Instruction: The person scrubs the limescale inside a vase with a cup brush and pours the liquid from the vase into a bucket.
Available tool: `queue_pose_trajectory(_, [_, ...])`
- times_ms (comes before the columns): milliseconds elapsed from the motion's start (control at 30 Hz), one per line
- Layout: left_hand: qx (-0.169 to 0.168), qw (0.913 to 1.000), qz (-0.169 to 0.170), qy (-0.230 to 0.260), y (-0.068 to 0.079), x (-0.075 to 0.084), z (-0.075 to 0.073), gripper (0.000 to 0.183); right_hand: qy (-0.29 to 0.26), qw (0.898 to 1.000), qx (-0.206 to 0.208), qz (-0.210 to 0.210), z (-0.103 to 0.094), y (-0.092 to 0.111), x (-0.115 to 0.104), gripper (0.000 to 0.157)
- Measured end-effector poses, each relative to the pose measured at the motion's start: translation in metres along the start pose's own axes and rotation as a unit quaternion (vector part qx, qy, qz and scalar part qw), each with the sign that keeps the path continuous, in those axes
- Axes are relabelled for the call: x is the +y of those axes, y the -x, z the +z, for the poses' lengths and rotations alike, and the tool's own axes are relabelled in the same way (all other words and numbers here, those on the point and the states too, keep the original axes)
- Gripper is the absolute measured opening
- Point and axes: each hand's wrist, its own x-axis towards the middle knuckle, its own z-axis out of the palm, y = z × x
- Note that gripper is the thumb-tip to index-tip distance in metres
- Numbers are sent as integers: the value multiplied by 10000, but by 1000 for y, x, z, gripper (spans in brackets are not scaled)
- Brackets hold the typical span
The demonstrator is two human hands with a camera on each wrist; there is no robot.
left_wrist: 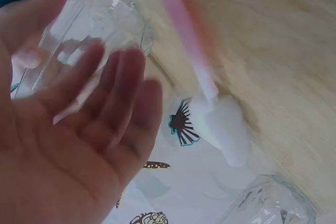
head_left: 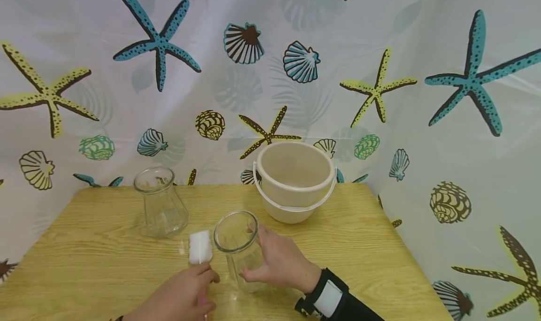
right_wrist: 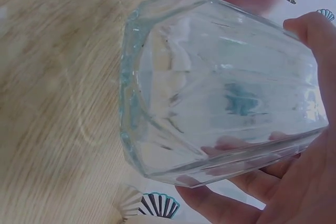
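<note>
My right hand (head_left: 287, 261) grips a clear glass vase (head_left: 233, 265) around its side, thumb on one side and fingers on the other. The right wrist view shows the thick faceted base of this vase (right_wrist: 210, 82); whether it touches the table I cannot tell. A sponge brush with a white head (head_left: 200, 246) and pink handle (left_wrist: 184, 24) lies on the table left of the vase. Over its handle hovers my left hand (head_left: 181, 290), fingers loosely bent and apart from the brush in the left wrist view (left_wrist: 79, 129).
A second glass vase (head_left: 166, 213) stands upright at the back left. Behind the held vase is a beige bucket (head_left: 291, 203) with its handle hanging down in front. The wooden table (head_left: 105, 264) is bordered by a curtain (head_left: 190, 95) printed with starfish and shells.
</note>
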Motion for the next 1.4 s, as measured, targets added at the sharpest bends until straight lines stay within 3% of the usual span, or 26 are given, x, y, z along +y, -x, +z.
queue_pose_trajectory(67, [295, 9979, -523, 224, -5, 3, -5, 49, -33, 10000, 38, -22, 0, 0, 0, 93])
queue_pose_trajectory(167, [664, 9912, -893, 722, -14, 5, -8, 69, -80, 9999, 108, -81, 0, -1, 0, 94])
queue_pose_trajectory(367, [704, 9833, -452, 1614, -34, 7, 2, 99, -121, 9998, 129, -112, 1, -1, -1, 97])
queue_pose_trajectory(467, [868, 9816, -441, 1645, -42, 9, 9, 108, -137, 9998, 127, -93, 1, -1, -1, 98])
queue_pose_trajectory(633, [1178, 9747, -707, 1760, -50, 15, 19, 109, -185, 9997, 176, -50, 2, 0, 1, 98])
queue_pose_trajectory(800, [1198, 9685, -863, 2007, -57, 18, 22, 105, -412, 9990, 182, 69, 2, 1, 5, 92])
queue_pose_trajectory(967, [1076, 9674, -1046, 2041, -58, 18, 20, 102, -455, 9983, 351, 56, 5, 1, 4, 93])
queue_pose_trajectory(1100, [1232, 9704, -977, 1834, -58, 18, 19, 102, -590, 9968, 527, 104, 9, 1, 0, 89])
queue_pose_trajectory(1200, [1452, 9730, -908, 1547, -59, 18, 14, 101, -801, 9943, 677, 169, 9, -1, -3, 84])
queue_pose_trajectory(1400, [1887, 9655, -918, 1542, -71, 21, -12, 92, -1531, 9795, 1300, 147, -4, -19, -4, 82])
